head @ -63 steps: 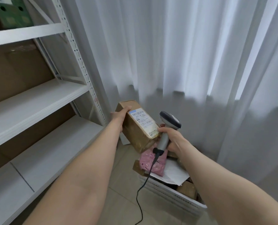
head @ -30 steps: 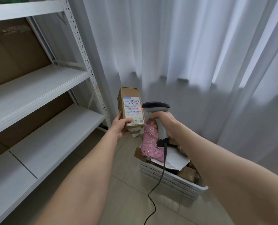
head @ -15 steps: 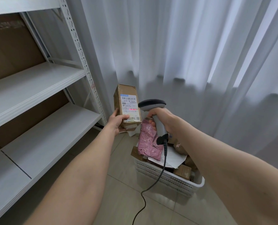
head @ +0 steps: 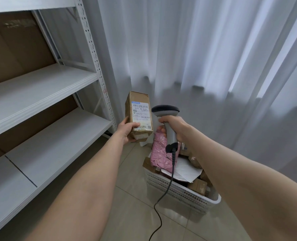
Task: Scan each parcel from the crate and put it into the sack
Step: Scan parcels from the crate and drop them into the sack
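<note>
Bare left forearm (head: 92, 171), bare right forearm (head: 231, 173), bare left hand (head: 126, 130), bare right hand (head: 176, 126), slim fingers (head: 136, 125)

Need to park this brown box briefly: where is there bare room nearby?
Bare board shows on the white metal rack's middle shelf and lower shelf. The beige floor tiles between rack and the white perforated crate are free too. The crate is crowded with parcels.
</note>
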{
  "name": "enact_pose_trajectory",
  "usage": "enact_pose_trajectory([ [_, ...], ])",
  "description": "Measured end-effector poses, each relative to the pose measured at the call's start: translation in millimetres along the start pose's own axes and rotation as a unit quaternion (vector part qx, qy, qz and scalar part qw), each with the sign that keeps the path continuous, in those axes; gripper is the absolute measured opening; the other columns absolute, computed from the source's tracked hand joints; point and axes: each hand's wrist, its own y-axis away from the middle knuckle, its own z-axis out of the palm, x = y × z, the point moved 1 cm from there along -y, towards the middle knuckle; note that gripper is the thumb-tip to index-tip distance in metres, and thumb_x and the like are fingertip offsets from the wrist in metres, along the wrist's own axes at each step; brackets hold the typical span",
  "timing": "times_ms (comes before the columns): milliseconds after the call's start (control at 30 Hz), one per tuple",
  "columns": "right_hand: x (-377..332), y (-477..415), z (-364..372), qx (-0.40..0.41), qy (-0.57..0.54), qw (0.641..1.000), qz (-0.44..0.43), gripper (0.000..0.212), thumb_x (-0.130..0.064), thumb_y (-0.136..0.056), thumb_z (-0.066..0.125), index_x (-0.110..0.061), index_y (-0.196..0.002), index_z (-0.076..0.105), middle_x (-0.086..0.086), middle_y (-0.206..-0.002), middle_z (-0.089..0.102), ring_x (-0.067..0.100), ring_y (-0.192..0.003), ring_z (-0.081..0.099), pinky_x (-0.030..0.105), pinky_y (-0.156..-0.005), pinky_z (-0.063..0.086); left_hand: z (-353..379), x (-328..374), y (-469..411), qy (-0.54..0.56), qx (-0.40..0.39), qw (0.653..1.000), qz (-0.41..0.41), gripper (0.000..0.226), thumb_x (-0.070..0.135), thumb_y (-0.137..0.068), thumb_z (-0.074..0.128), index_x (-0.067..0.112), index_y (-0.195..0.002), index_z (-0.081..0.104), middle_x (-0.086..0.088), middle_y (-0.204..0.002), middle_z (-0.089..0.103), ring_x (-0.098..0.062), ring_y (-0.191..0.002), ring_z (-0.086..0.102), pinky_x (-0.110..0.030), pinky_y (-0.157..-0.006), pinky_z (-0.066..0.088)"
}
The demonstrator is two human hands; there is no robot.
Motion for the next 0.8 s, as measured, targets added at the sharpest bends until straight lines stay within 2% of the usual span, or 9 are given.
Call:
enact_pose_trajectory([
  [67, 6, -5, 11, 0.016, -0.030, 0.999, -0.008, 0.015, -0.009, -0.087, 0.066, -0.005, -0.099, 0.058, 0.011, -0.067, 0.068, 0.015, -0.049, 0.057, 0.024, -0.048, 0.051, -12, 0, 0, -0.021, 0.006, 1.000, -0.006, 0.053, 0.011, -0.083, 0.068, 0.029, -0.131, 0.052, -0.003, -0.102, 0.068, -0.025, -0.089, 0.065, -0.039, -0.059, 0.055],
  [167, 18, -12, 31, 0.046, -0.079, 0.996, -0.009, 0.010, -0.006, -0.085, 0.067, -0.005, -0.093, 0.060, 0.010, -0.070, 0.064, 0.019, -0.055, 0.058, 0.029, -0.054, 0.051, -33, -3, 3, -0.058, 0.021, 0.998, -0.022, 0.046, 0.031, -0.080, 0.072, 0.028, -0.124, 0.059, -0.004, -0.108, 0.068, -0.026, -0.099, 0.063, -0.048, -0.091, 0.050],
  [200, 22, -14, 37, 0.050, -0.090, 0.995, -0.003, 0.010, -0.005, -0.085, 0.067, -0.005, -0.092, 0.060, 0.010, -0.072, 0.062, 0.020, -0.058, 0.058, 0.031, -0.056, 0.050, -40, -4, 5, -0.060, 0.025, 0.997, -0.031, 0.043, 0.036, -0.079, 0.072, 0.027, -0.119, 0.061, -0.004, -0.108, 0.069, -0.025, -0.099, 0.063, -0.049, -0.095, 0.048],
  [333, 40, -17, 70, 0.049, -0.077, 0.996, 0.014, 0.020, -0.009, -0.085, 0.069, -0.006, -0.101, 0.059, 0.009, -0.087, 0.061, 0.022, -0.073, 0.060, 0.034, -0.064, 0.055, -71, -8, 18, -0.024, 0.006, 0.998, -0.049, 0.042, 0.034, -0.077, 0.074, 0.023, -0.116, 0.063, -0.005, -0.099, 0.074, -0.026, -0.097, 0.069, -0.043, -0.083, 0.057],
  [433, 53, -11, 98, 0.038, -0.068, 0.997, 0.020, 0.033, -0.012, -0.083, 0.073, -0.006, -0.111, 0.059, 0.010, -0.100, 0.065, 0.026, -0.089, 0.063, 0.043, -0.089, 0.054, -93, -15, 39, -0.016, 0.014, 0.997, -0.072, 0.036, 0.038, -0.076, 0.075, 0.022, -0.106, 0.064, -0.003, -0.088, 0.076, -0.022, -0.089, 0.071, -0.035, -0.068, 0.058],
  [533, 70, 1, 127, 0.001, -0.085, 0.996, 0.031, 0.026, -0.008, -0.082, 0.074, -0.007, -0.103, 0.061, 0.011, -0.105, 0.070, 0.028, -0.092, 0.069, 0.045, -0.089, 0.055, -115, -24, 65, -0.006, 0.038, 0.995, -0.088, 0.042, 0.048, -0.073, 0.076, 0.021, -0.104, 0.067, -0.002, -0.087, 0.076, -0.021, -0.087, 0.071, -0.032, -0.064, 0.057],
  [667, 96, 29, 164, -0.038, -0.034, 0.998, 0.049, 0.028, -0.008, -0.080, 0.075, -0.007, -0.105, 0.061, 0.012, -0.100, 0.072, 0.030, -0.090, 0.071, 0.048, -0.087, 0.056, -150, -44, 109, 0.027, 0.075, 0.991, -0.111, 0.057, 0.059, -0.070, 0.073, 0.018, -0.110, 0.067, -0.006, -0.096, 0.075, -0.026, -0.093, 0.071, -0.039, -0.080, 0.057],
  [733, 112, 46, 181, -0.054, 0.003, 0.997, 0.060, 0.030, -0.007, -0.080, 0.074, -0.005, -0.106, 0.060, 0.015, -0.104, 0.071, 0.032, -0.096, 0.069, 0.050, -0.090, 0.055, -169, -55, 137, 0.043, 0.091, 0.988, -0.117, 0.052, 0.056, -0.074, 0.072, 0.018, -0.109, 0.066, -0.007, -0.094, 0.075, -0.025, -0.085, 0.073, -0.036, -0.070, 0.058],
  [800, 128, 61, 198, -0.072, 0.029, 0.995, 0.068, 0.021, -0.004, -0.079, 0.073, -0.006, -0.096, 0.060, 0.017, -0.106, 0.070, 0.034, -0.099, 0.068, 0.049, -0.092, 0.054, -190, -70, 165, 0.036, 0.116, 0.984, -0.128, 0.046, 0.051, -0.076, 0.070, 0.018, -0.107, 0.065, -0.008, -0.093, 0.075, -0.025, -0.086, 0.072, -0.034, -0.067, 0.056],
])
